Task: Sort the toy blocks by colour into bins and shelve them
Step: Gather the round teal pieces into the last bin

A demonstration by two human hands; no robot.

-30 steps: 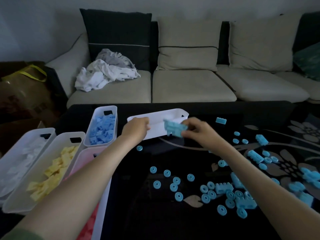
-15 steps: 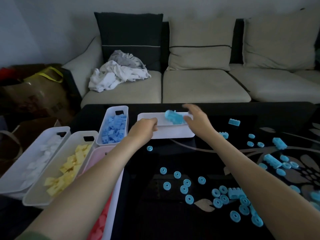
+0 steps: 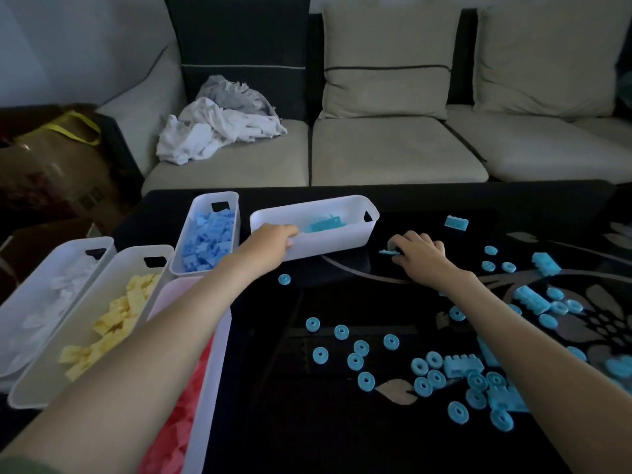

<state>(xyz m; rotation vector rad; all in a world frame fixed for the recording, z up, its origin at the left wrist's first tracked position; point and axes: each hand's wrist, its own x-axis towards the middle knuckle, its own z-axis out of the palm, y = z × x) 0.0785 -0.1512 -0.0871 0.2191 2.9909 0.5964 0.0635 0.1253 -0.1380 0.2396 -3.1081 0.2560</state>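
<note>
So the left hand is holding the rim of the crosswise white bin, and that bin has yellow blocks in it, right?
Not quite. The left hand does hold the rim of the crosswise white plastic bin, but the head view shows turquoise toy blocks in it, not yellow ones.

Dim, cool, diffuse light fills the scene; its source is out of view, and it casts no hard shadows. The glossy black table (image 3: pixel 342 439) swallows detail and faintly mirrors the white bin (image 3: pixel 325 241) at its far side. The sofa (image 3: pixel 393 152) behind the table is the brightest area. Blue blocks (image 3: pixel 619 366) at the table's right edge smear with blur. Wide-angle distortion bows the table's far edge and the sofa's cushions.
</note>
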